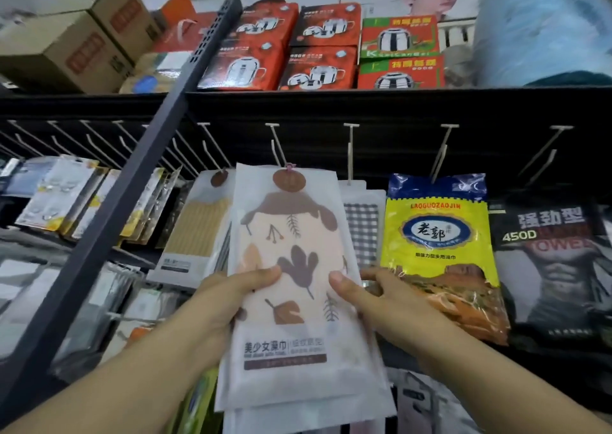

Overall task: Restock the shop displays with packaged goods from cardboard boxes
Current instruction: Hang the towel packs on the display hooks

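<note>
— What are the hands doing?
— Both grasp a leaf-print towel packet point(291, 268): left hand point(228, 301) on its left edge, right hand point(377, 298) on its right, thumbs across the front.
— Where is the packet?
— Raised between the hands, its top hole at a display hook point(278, 145). More packets lie behind it.
— And nearby?
— Just right of the right hand hangs a yellow cloth pack point(437, 235); above, boxed pots point(318, 46) sit on the shelf point(397, 102).

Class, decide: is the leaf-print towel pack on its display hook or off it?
Cannot tell for certain. The leaf-print towel pack, gripped by the left hand and right hand, has its top hole level with the hook tip.
</note>
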Motion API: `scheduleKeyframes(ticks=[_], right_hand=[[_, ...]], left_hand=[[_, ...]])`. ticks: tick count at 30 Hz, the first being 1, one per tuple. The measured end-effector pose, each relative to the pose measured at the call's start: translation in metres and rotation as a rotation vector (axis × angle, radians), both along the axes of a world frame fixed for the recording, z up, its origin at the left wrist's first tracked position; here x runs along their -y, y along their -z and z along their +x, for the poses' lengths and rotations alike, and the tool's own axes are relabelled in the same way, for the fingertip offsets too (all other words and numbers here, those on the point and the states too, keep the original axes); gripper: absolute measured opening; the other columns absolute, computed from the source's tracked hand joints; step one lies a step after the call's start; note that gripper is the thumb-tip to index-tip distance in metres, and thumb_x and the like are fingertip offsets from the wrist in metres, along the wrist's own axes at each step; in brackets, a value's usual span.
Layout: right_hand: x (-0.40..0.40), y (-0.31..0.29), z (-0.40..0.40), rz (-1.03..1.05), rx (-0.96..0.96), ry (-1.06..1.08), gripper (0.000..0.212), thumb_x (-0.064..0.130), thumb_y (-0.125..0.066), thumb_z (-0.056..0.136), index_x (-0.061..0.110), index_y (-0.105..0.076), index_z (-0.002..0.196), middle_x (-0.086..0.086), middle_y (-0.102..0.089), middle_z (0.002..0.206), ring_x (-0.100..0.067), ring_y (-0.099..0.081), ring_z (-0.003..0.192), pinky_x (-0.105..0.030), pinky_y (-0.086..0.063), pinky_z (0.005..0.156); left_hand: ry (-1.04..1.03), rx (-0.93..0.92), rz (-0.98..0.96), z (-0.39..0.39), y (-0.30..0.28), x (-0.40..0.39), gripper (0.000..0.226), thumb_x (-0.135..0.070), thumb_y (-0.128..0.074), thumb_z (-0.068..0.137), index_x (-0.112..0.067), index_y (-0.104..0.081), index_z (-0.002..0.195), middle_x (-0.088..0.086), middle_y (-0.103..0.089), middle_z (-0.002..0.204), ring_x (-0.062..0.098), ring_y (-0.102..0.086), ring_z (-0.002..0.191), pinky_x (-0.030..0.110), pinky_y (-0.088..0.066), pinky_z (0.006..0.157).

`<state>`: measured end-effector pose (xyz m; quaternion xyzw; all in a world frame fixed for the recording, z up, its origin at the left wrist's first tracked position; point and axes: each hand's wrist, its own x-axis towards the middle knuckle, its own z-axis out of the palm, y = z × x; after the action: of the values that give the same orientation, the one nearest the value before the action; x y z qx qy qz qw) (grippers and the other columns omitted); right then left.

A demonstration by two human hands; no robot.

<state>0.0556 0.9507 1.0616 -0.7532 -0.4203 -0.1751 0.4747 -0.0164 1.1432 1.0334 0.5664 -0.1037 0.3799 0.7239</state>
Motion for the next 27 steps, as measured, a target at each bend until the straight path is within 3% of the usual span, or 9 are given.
scheduleKeyframes(ticks=[2,4,9,13,19,22,25,27], right_hand=[[-0.005,0.005,-0.003,0.073,-0.009,-0.055,0.072,0.063,-0.077,0.055,0.033,-0.049,0.114,0.015,-0.065,0.103,-0.008,-0.067,0.089,-0.034,-0.057,0.083],[-0.009,0.006,-0.005,0.133,-0.018,-0.067,0.057,0.046,-0.083,0.063,0.032,-0.05,0.107,0.013,-0.066,0.098,-0.011,-0.069,0.086,-0.035,-0.058,0.08],[-0.024,0.004,-0.014,0.336,-0.041,-0.21,0.038,0.025,-0.081,0.073,0.022,-0.059,0.105,0.006,-0.073,0.088,-0.016,-0.073,0.074,-0.041,-0.06,0.073],[-0.048,0.005,-0.018,0.41,-0.055,-0.229,0.023,0.023,-0.076,0.08,0.021,-0.064,0.099,0.006,-0.076,0.082,-0.016,-0.073,0.074,-0.043,-0.059,0.077],[-0.104,0.001,-0.022,0.46,-0.077,-0.247,0.025,0.026,-0.075,0.081,0.02,-0.063,0.101,0.003,-0.076,0.082,-0.017,-0.073,0.072,-0.039,-0.061,0.071],[-0.141,-0.003,-0.023,0.477,-0.108,-0.262,0.027,0.025,-0.075,0.08,0.018,-0.064,0.103,-0.001,-0.076,0.088,-0.022,-0.073,0.08,-0.045,-0.059,0.078],[-0.173,-0.006,-0.022,0.499,-0.107,-0.257,0.026,0.026,-0.075,0.081,0.017,-0.066,0.103,-0.002,-0.076,0.09,-0.024,-0.073,0.083,-0.046,-0.058,0.081],[-0.187,-0.009,-0.022,0.539,-0.125,-0.272,0.027,0.024,-0.074,0.082,0.014,-0.066,0.105,-0.004,-0.076,0.092,-0.026,-0.073,0.084,-0.047,-0.058,0.079]], left_hand=[[0.031,0.027,0.003,-0.008,-0.001,0.006,0.024,-0.007,-0.074,0.074,0.001,-0.069,0.096,0.022,-0.073,0.08,0.03,-0.071,0.061,0.033,-0.056,0.047],[0.007,0.032,-0.015,-0.013,-0.004,0.007,0.021,-0.009,-0.074,0.075,0.0,-0.07,0.094,0.02,-0.073,0.077,0.028,-0.071,0.058,0.031,-0.056,0.045],[0.002,0.022,-0.008,-0.031,-0.011,-0.004,0.05,-0.023,-0.077,0.061,-0.006,-0.069,0.108,0.016,-0.074,0.091,0.028,-0.073,0.074,0.037,-0.061,0.066],[0.111,0.013,0.007,-0.043,-0.006,-0.028,0.067,-0.032,-0.078,0.059,-0.015,-0.062,0.122,0.014,-0.072,0.104,0.033,-0.069,0.096,0.048,-0.056,0.083],[0.079,0.1,0.024,-0.049,-0.004,-0.087,0.064,-0.046,-0.073,0.06,-0.022,-0.06,0.118,0.01,-0.074,0.101,0.03,-0.071,0.09,0.041,-0.059,0.069],[0.024,0.142,0.061,-0.051,-0.009,-0.12,0.051,-0.044,-0.069,0.062,-0.023,-0.064,0.108,0.008,-0.075,0.096,0.027,-0.072,0.085,0.038,-0.06,0.067],[0.038,0.19,0.088,-0.054,-0.014,-0.151,0.045,-0.041,-0.065,0.069,-0.025,-0.063,0.11,0.006,-0.075,0.097,0.025,-0.073,0.085,0.035,-0.06,0.062],[0.02,0.188,0.123,-0.053,-0.019,-0.171,0.053,-0.044,-0.066,0.068,-0.021,-0.063,0.116,0.007,-0.074,0.1,0.027,-0.072,0.089,0.039,-0.058,0.072]])
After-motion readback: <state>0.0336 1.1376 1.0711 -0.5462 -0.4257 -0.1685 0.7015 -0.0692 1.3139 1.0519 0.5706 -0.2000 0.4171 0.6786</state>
